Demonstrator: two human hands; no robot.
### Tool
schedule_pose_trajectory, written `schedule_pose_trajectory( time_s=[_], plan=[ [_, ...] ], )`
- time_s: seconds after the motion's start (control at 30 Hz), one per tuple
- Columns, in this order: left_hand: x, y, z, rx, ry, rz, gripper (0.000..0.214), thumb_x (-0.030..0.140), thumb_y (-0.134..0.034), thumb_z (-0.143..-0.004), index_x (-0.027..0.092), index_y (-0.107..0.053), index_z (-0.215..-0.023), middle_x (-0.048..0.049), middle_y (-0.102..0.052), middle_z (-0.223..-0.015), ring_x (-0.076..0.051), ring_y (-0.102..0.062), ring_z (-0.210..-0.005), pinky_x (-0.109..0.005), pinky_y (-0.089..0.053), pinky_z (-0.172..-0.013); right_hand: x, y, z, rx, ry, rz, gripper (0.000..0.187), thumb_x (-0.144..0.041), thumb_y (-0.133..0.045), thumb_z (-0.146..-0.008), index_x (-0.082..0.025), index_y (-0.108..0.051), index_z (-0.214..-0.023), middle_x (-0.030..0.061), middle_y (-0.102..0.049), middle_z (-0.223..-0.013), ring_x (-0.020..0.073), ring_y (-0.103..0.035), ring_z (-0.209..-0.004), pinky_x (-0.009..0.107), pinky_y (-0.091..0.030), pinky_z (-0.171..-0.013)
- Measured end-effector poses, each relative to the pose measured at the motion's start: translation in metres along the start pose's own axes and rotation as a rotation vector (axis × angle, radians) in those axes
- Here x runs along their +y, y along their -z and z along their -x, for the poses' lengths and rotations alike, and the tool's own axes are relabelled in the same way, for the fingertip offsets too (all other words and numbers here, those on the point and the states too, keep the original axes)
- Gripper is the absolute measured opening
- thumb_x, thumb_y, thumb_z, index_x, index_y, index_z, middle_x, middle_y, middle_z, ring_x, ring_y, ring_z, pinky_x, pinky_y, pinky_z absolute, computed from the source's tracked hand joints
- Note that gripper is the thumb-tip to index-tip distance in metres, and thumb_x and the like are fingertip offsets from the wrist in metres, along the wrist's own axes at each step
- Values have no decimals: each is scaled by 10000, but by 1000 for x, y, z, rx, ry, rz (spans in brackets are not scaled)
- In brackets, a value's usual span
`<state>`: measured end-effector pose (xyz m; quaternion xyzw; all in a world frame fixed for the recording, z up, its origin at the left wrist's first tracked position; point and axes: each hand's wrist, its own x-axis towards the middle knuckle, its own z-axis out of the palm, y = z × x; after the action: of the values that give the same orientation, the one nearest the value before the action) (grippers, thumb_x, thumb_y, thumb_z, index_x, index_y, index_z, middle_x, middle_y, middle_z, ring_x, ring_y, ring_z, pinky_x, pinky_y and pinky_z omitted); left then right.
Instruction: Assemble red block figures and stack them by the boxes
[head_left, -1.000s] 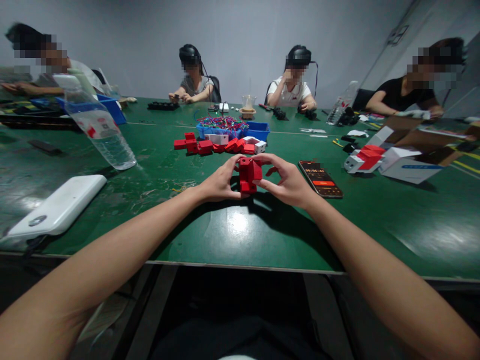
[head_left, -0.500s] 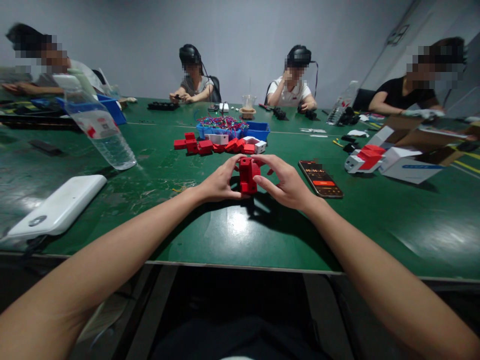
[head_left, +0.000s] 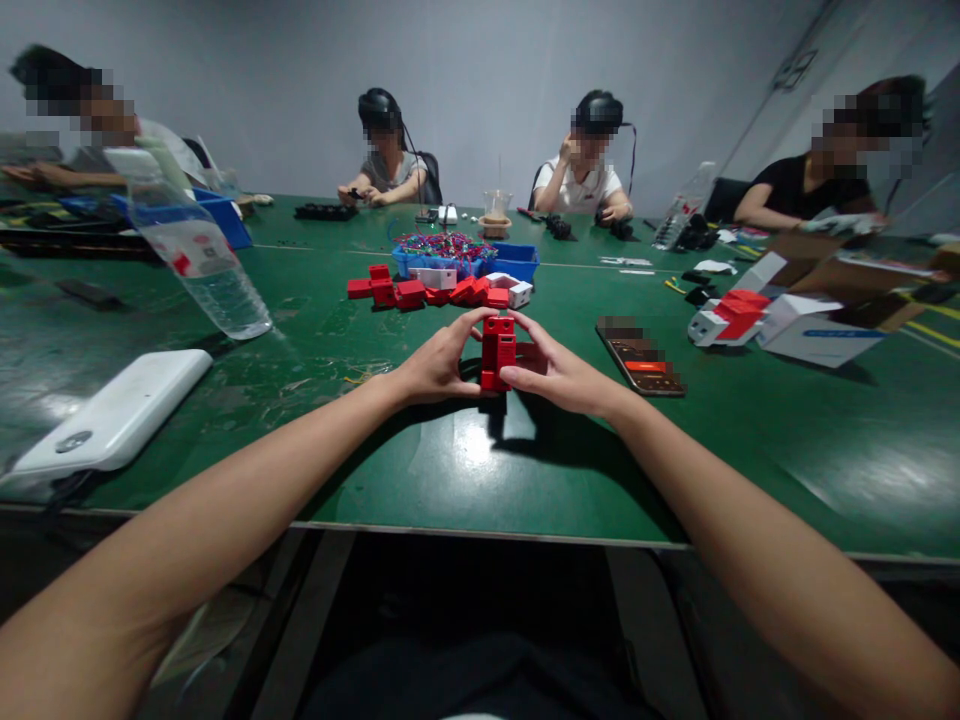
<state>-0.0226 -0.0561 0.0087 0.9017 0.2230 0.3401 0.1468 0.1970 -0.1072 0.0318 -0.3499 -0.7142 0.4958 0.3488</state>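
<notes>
Between my hands, a small red plastic block-shaped part [head_left: 498, 352] with holes at its top stands upright just above the green table. My left hand [head_left: 444, 358] grips it from the left, thumb near its base and fingertips at its top. From the right, my right hand [head_left: 559, 368] closes on the same part, with the thumb on its lower front and the fingers at its top and behind. Beyond my fingertips lies a row of red parts [head_left: 410, 293] like it, with a few white ones [head_left: 519, 293] among them.
Blue bins [head_left: 512, 262], one heaped with coloured wires [head_left: 442, 247], stand behind the row. A phone [head_left: 641, 358] lies to the right, near an open carton [head_left: 821, 330]. On the left are a water bottle [head_left: 199, 250] and a white power bank [head_left: 120, 412]. Several people sit around the table.
The red part has turned so its front faces me more squarely. My right hand has closed in, its fingers and thumb now against the part. My left hand has hardly moved.
</notes>
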Motion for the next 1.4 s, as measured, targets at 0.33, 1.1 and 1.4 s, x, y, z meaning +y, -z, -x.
schedule_pose_trajectory(
  time_s=[0.33, 1.1, 1.4],
  plan=[
    [-2, -2, -1, 1, -15, 30, 995, 447, -808, -676, 263, -244, -1474, -167, -440, -1450, -301, -594, -1142, -464, -489, -985, -2, 1, 0, -9, -32, 15, 884, -460, -672, -831, -234, -168, -1521, 131, -544, -1369, 262, -581, -1202, 468, -504, -1011],
    [0, -2, -3, -20, -3, 64, 999, 442, -802, -672, 251, -250, -1482, -174, -424, -1469, -307, -594, -1150, -471, -498, -985, 6, 7, -1, -32, 84, 194, 754, -464, -568, -902, -247, -184, -1513, 118, -609, -1287, 227, -661, -1060, 401, -564, -882],
    [0, -1, -4, -22, -8, 67, 1042, 488, -811, -650, 255, -241, -1491, -179, -406, -1491, -353, -522, -1279, -501, -476, -1038, 10, 17, 2, -17, 192, 656, 1094, -377, -777, -723, -229, -91, -1562, 178, -576, -1308, 288, -633, -1077, 467, -552, -865]
  ],
)
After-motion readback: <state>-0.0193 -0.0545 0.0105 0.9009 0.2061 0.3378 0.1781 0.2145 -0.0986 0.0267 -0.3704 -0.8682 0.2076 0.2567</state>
